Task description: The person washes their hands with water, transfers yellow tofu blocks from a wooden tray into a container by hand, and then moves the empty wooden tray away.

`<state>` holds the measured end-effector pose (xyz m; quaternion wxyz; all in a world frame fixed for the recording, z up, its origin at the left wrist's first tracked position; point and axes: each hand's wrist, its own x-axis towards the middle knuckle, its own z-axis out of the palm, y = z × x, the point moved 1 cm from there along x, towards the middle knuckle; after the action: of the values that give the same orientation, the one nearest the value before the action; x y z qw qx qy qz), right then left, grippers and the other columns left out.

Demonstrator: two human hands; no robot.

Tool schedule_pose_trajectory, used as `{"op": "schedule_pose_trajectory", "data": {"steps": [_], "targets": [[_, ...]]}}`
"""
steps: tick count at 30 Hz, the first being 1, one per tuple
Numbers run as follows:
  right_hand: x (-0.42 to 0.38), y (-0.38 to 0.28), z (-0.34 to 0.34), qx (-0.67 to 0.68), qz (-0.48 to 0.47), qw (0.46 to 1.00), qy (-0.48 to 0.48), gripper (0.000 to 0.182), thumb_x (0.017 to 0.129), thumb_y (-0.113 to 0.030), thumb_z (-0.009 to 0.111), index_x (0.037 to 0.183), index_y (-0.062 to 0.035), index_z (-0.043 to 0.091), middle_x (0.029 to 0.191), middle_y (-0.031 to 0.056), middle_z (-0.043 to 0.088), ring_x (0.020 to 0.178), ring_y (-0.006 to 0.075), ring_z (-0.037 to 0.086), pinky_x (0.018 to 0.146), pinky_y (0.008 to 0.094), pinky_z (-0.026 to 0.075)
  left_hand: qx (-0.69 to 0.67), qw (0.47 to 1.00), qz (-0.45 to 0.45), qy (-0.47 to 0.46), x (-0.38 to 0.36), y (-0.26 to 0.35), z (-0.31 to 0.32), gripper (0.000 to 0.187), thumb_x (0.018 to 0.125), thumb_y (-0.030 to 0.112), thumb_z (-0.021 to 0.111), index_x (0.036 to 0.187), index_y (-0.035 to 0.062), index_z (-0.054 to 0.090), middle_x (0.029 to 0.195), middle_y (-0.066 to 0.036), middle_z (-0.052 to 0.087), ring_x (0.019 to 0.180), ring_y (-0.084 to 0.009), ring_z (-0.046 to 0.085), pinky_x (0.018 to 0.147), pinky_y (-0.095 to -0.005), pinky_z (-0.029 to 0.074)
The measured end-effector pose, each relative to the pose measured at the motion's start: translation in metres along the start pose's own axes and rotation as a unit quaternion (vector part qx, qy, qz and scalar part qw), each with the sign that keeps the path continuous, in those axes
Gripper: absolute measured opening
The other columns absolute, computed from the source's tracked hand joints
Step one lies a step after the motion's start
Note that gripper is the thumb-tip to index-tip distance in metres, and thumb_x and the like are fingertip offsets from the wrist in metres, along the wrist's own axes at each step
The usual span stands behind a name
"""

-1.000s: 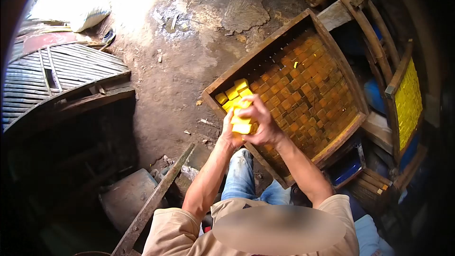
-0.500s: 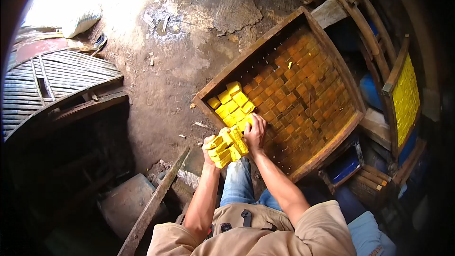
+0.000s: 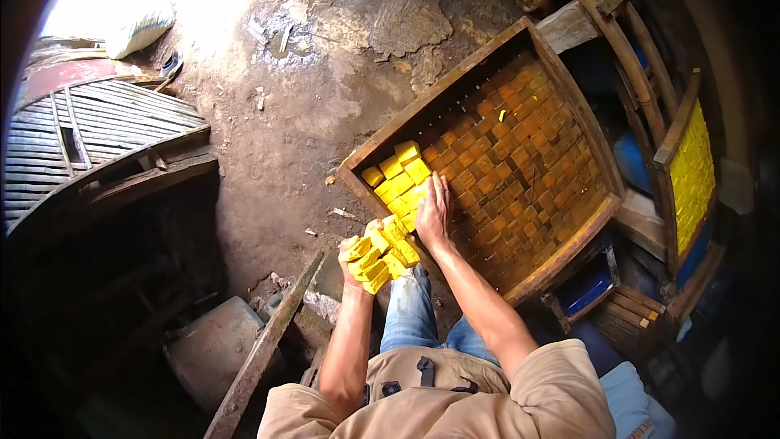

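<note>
My left hand point(image 3: 351, 263) is closed around a stacked pile of yellow tofu blocks point(image 3: 379, 255), held at the near left corner of a wooden-framed tray point(image 3: 561, 272) with a woven bottom. Inside that corner, more yellow tofu blocks point(image 3: 397, 184) lie in close rows against the frame. My right hand point(image 3: 434, 213) rests along the right side of these rows, its fingers stretched out and pressed together against the blocks. Its palm side is hidden, but no block shows in it. A small yellow scrap point(image 3: 502, 115) lies farther up the weave.
On the right, bamboo poles point(image 3: 630, 81) and another framed tray full of yellow blocks point(image 3: 693, 175) stand beside the big tray. A slatted bamboo platform point(image 3: 106, 126) is at the left. A rough plank point(image 3: 264, 349) slants up near my left arm, beside a grey container point(image 3: 215, 349).
My right hand has gone from curled fingers over a block at the row's near end to straight fingers along the row's side. The left hand with its pile has shifted slightly left.
</note>
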<state>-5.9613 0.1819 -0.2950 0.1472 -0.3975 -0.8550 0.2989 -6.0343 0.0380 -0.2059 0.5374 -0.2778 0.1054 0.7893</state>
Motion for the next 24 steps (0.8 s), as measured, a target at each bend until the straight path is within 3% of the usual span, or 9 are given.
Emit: {"op": "schedule_pose_trajectory", "data": {"steps": [5, 9, 13, 14, 18, 19, 21, 23, 24], "targets": [[0.022, 0.007, -0.020, 0.169, 0.048, 0.984, -0.018, 0.036, 0.070, 0.001, 0.070, 0.103, -0.0031, 0.056, 0.099, 0.0142, 0.059, 0.095, 0.0337, 0.059, 0.083, 0.0410, 0.048, 0.018, 1.000, 0.011, 0.000, -0.001, -0.006, 0.018, 0.046, 0.082, 0.044, 0.057, 0.112, 0.0085, 0.058, 0.120, -0.020, 0.060, 0.110, -0.0439, 0.056, 0.094, -0.0585, 0.045], [0.054, -0.001, 0.005, 0.153, 0.039, 0.987, -0.044, 0.038, 0.077, -0.004, 0.063, 0.114, 0.0007, 0.056, 0.125, 0.0197, 0.050, 0.109, 0.0370, 0.054, 0.093, 0.0428, 0.045, 0.005, 1.000, 0.012, -0.003, -0.004, -0.002, 0.017, 0.047, 0.082, 0.045, 0.056, 0.111, 0.0085, 0.058, 0.120, -0.020, 0.060, 0.111, -0.0444, 0.055, 0.094, -0.0588, 0.045], [0.038, -0.012, 0.007, -0.093, 0.041, 0.994, -0.045, 0.042, 0.079, -0.007, 0.059, 0.120, -0.0011, 0.054, 0.132, 0.0215, 0.045, 0.118, 0.0392, 0.047, 0.097, 0.0436, 0.043, -0.016, 1.000, 0.024, 0.004, -0.009, 0.005, 0.011, 0.046, 0.082, 0.045, 0.056, 0.111, 0.0092, 0.058, 0.122, -0.020, 0.059, 0.111, -0.0453, 0.055, 0.094, -0.0584, 0.045], [0.034, -0.006, 0.013, -0.064, -0.050, 0.996, 0.037, 0.047, 0.075, -0.008, 0.066, 0.119, -0.0037, 0.051, 0.122, 0.0188, 0.051, 0.106, 0.0357, 0.054, 0.092, 0.0451, 0.043, -0.002, 1.000, 0.024, -0.008, -0.009, 0.003, 0.012, 0.047, 0.082, 0.046, 0.057, 0.111, 0.0096, 0.058, 0.122, -0.020, 0.059, 0.111, -0.0454, 0.055, 0.094, -0.0583, 0.045], [0.039, -0.013, -0.004, 0.154, 0.073, 0.984, -0.046, 0.043, 0.067, -0.009, 0.074, 0.102, -0.0037, 0.050, 0.096, 0.0133, 0.057, 0.094, 0.0313, 0.058, 0.085, 0.0402, 0.048, -0.019, 0.999, 0.038, 0.005, -0.011, 0.008, -0.002, 0.048, 0.082, 0.045, 0.058, 0.113, 0.0081, 0.056, 0.121, -0.022, 0.057, 0.111, -0.0463, 0.054, 0.095, -0.0580, 0.044], [0.046, -0.013, -0.003, 0.211, 0.044, 0.977, -0.009, 0.043, 0.069, -0.008, 0.071, 0.107, -0.0024, 0.051, 0.095, 0.0106, 0.060, 0.090, 0.0248, 0.061, 0.082, 0.0368, 0.050, -0.012, 0.999, 0.043, 0.008, -0.012, 0.006, 0.001, 0.048, 0.081, 0.046, 0.058, 0.112, 0.0091, 0.057, 0.122, -0.021, 0.058, 0.111, -0.0463, 0.054, 0.095, -0.0582, 0.045], [0.061, -0.022, -0.003, 0.364, 0.167, 0.916, -0.034, 0.045, 0.071, -0.008, 0.071, 0.112, -0.0010, 0.053, 0.095, 0.0123, 0.061, 0.090, 0.0250, 0.062, 0.082, 0.0380, 0.051, -0.001, 0.999, 0.047, 0.006, -0.011, 0.006, 0.004, 0.049, 0.080, 0.048, 0.058, 0.111, 0.0100, 0.058, 0.123, -0.020, 0.058, 0.112, -0.0465, 0.055, 0.095, -0.0586, 0.045], [0.077, -0.016, 0.026, 0.413, 0.188, 0.891, 0.002, 0.045, 0.075, -0.012, 0.069, 0.116, 0.0010, 0.055, 0.090, 0.0108, 0.063, 0.082, 0.0225, 0.064, 0.077, 0.0358, 0.053, 0.008, 0.999, 0.047, -0.006, -0.011, 0.006, 0.003, 0.049, 0.080, 0.048, 0.058, 0.111, 0.0101, 0.059, 0.124, -0.020, 0.058, 0.112, -0.0469, 0.054, 0.096, -0.0589, 0.044], [0.084, -0.010, 0.038, 0.362, 0.232, 0.903, -0.026, 0.047, 0.077, -0.021, 0.069, 0.117, 0.0014, 0.057, 0.106, 0.0150, 0.061, 0.097, 0.0260, 0.063, 0.083, 0.0372, 0.051, 0.008, 0.999, 0.047, 0.001, -0.012, 0.006, 0.005, 0.050, 0.079, 0.048, 0.058, 0.111, 0.0101, 0.059, 0.124, -0.020, 0.058, 0.112, -0.0470, 0.054, 0.096, -0.0590, 0.044]]}}
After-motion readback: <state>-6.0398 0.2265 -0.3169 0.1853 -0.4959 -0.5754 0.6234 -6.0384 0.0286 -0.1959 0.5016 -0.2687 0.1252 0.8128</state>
